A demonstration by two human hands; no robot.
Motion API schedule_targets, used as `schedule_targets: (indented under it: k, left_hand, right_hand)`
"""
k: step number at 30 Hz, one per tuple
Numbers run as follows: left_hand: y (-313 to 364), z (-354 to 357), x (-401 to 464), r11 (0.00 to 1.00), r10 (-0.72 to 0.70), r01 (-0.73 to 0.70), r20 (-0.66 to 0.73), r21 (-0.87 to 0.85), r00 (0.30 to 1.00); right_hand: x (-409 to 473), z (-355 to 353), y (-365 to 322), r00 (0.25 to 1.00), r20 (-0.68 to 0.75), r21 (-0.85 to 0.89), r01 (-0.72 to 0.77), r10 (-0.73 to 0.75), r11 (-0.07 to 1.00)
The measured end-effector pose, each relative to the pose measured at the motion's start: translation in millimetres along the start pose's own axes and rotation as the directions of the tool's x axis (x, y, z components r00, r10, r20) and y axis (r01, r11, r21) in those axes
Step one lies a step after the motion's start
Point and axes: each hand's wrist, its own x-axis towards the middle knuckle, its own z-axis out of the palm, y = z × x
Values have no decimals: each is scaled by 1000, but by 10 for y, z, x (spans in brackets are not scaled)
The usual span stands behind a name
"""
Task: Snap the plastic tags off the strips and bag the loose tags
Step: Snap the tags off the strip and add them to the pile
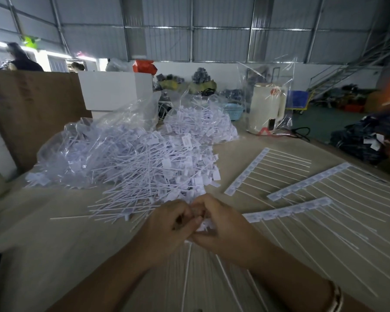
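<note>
My left hand (169,224) and my right hand (223,226) meet at the table's near middle, both gripping a strip of white plastic tags (203,226) whose thin tails hang down toward me. A big heap of loose tags (144,167) lies just beyond my hands, spilling from a clear plastic bag (77,149). A second clear bag of tags (203,122) sits behind it. Three whole tag strips lie to the right: the far strip (248,170), the middle strip (309,181) and the near strip (288,209), tails fanned out rightward.
A cream electric kettle (266,109) in a clear bag stands at the table's back right, with a blue basket (234,110) beside it. A brown cardboard sheet (32,113) and a white box (115,88) stand at the back left. People are far off at the left.
</note>
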Motion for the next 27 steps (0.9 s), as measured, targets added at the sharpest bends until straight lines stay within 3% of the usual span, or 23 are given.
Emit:
schedule_targets:
  k: [2, 5, 10, 16, 19, 23, 24, 27]
  left_hand:
    - [-56, 8, -2, 999, -33, 33, 10, -26, 999]
    - [-113, -12, -11, 993, -62, 63, 21, -100, 998]
    - [-65, -19, -28, 996, 32, -21, 120, -91, 992]
    - [-53, -120, 33, 980, 199, -197, 55, -31, 978]
    - [-18, -140, 55, 973, 214, -209, 44, -93, 976]
    - [-84, -218, -25, 961, 210, -184, 111, -208, 971]
    - [-106, -238, -41, 966, 208, -185, 121, -183, 971]
    - [-153, -226, -33, 968, 178, -195, 115, 160, 977]
  right_hand:
    - [-14, -105, 77, 999, 31, -42, 10, -9, 999]
    - [-50, -211, 185, 997, 75, -266, 45, -26, 963]
    - [-25, -174, 175, 996, 39, -297, 85, -77, 951]
    - [-18, -223, 144, 999, 31, -60, -14, 16, 998]
    - [-18, -208, 100, 999, 14, 61, -45, 45, 997]
    - [10, -332, 137, 934, -236, 445, -143, 270, 884]
    - [-4, -373, 160, 920, -269, 437, -148, 286, 887]
    - [-60, -338, 173, 968, -179, 58, -170, 177, 984]
